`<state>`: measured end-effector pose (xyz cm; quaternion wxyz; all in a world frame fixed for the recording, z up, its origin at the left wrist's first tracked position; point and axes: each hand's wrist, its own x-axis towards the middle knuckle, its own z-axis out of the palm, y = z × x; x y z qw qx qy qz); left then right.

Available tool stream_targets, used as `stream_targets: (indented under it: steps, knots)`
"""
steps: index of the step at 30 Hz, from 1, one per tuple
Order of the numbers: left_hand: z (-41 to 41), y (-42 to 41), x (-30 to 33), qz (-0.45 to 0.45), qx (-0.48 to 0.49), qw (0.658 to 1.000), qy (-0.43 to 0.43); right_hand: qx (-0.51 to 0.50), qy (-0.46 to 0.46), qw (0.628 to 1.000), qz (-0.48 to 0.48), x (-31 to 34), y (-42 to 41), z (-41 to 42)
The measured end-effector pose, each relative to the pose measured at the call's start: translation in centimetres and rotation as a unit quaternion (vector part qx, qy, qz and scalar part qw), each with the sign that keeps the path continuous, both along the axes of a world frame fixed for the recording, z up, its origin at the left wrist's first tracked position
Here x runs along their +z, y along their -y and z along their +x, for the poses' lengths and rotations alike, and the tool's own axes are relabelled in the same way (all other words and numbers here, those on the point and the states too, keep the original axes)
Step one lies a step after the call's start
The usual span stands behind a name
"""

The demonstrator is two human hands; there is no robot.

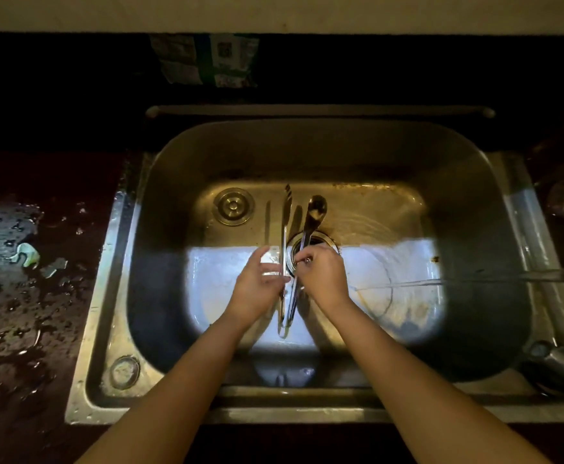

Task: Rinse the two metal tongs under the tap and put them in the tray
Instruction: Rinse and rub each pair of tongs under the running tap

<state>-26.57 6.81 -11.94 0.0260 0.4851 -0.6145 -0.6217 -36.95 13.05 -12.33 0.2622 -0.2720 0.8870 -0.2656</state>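
Note:
Over the steel sink (pixel 494 229), both my hands hold long metal tongs (pixel 284 236) that point away from me. Their two arms meet at the near end, below my wrists. One arm ends in a toothed tip; the other ends in a spoon-shaped tip (pixel 316 209). My left hand (pixel 257 286) grips the toothed arm between thumb and fingers. My right hand (pixel 322 274) is closed around the spoon-tipped arm, above the drain (pixel 314 241). I cannot tell whether this is one pair of tongs or two held together. No tray is visible.
The tap (pixel 555 361) stands at the sink's near right corner, and a thin stream or spout (pixel 474 279) crosses from the right. A loose strainer plug (pixel 233 206) lies on the sink floor. The wet dark counter (pixel 22 296) on the left holds scraps. A rod (pixel 320 110) lies behind the sink.

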Motion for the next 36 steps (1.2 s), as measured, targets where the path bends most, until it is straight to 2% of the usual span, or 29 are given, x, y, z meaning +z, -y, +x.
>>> stream_targets:
  steps: [2, 6, 10, 13, 16, 20, 21, 23, 25, 26, 31, 33, 36]
  knots:
    - [-0.1, -0.4, 1.3, 0.054, -0.004, 0.998, -0.009, -0.03, 0.004, 0.999, -0.029, 1.7, -0.9, -0.1]
    - [0.3, -2.0, 4.0, 0.136, -0.011, 0.987, -0.082, -0.068, 0.014, 0.993, -0.097, 4.9, -3.1, 0.2]
    - [1.1, -4.7, 6.1, 0.203, 0.013, 0.97, -0.132, -0.15, 0.126, 0.969, -0.148, 7.2, -6.0, 0.3]
    - [1.4, -7.0, 7.7, 0.192, 0.054, 0.969, -0.148, -0.182, 0.187, 0.95, -0.171, 8.0, -7.7, 0.4]
    - [1.4, -8.8, 9.1, 0.17, 0.087, 0.97, -0.15, -0.205, 0.209, 0.933, -0.209, 8.3, -9.1, 0.9]
    - [1.5, -9.4, 10.7, 0.136, 0.049, 0.983, -0.114, -0.171, 0.211, 0.94, -0.207, 8.5, -11.1, 1.4]
    - [1.6, -9.3, 11.2, 0.123, 0.032, 0.986, -0.103, -0.154, 0.186, 0.949, -0.203, 8.6, -11.7, 1.6]
    - [1.7, -8.9, 12.0, 0.1, 0.005, 0.991, -0.088, -0.102, 0.045, 0.976, -0.185, 9.0, -13.1, 1.8]
    - [1.7, -8.6, 12.8, 0.091, -0.007, 0.993, -0.076, -0.007, -0.124, 0.979, -0.161, 9.2, -14.3, 1.9]
    - [1.7, -8.4, 13.1, 0.09, -0.012, 0.993, -0.069, 0.04, -0.168, 0.974, -0.146, 9.4, -14.7, 1.9]
    - [1.4, -8.5, 14.1, 0.08, -0.028, 0.996, -0.041, 0.182, -0.244, 0.945, -0.124, 9.8, -15.3, 0.6]
    - [1.4, -8.7, 14.4, 0.078, -0.03, 0.996, -0.039, 0.182, -0.268, 0.941, -0.098, 9.6, -15.4, -1.2]
    - [1.1, -8.9, 14.6, 0.084, -0.021, 0.996, -0.034, 0.126, -0.246, 0.96, -0.05, 9.6, -15.1, -3.6]
